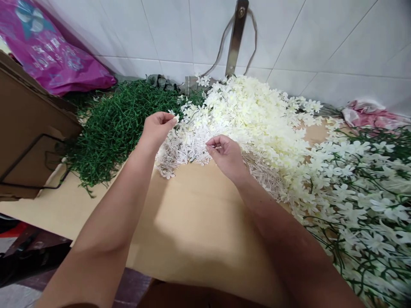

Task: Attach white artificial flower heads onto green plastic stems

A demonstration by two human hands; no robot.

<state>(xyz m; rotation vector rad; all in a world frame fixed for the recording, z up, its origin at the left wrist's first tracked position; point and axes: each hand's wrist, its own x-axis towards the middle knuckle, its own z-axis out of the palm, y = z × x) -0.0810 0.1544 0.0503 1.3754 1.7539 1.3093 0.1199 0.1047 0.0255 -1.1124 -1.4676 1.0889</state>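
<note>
My left hand point(157, 128) is closed in a pinch, with a small white artificial flower point(176, 118) between thumb and fingertips. It hovers between a heap of green plastic stems point(115, 124) and a pile of cream artificial blossoms point(253, 111). Lower and to the right, my right hand point(226, 156) has its thumb and index finger pinched together at the front edge of the white pieces point(197, 141). What those fingertips hold, if anything, is too small to make out. White flowers on green stems point(359, 201) lie heaped at the right.
A cardboard box point(28, 124) stands at the left, with a purple plastic bag point(61, 55) behind it. White tiles point(167, 34) back the tan work surface point(195, 205). A metal strip point(236, 40) leans there; a pink and white bag point(369, 115) lies at the back right.
</note>
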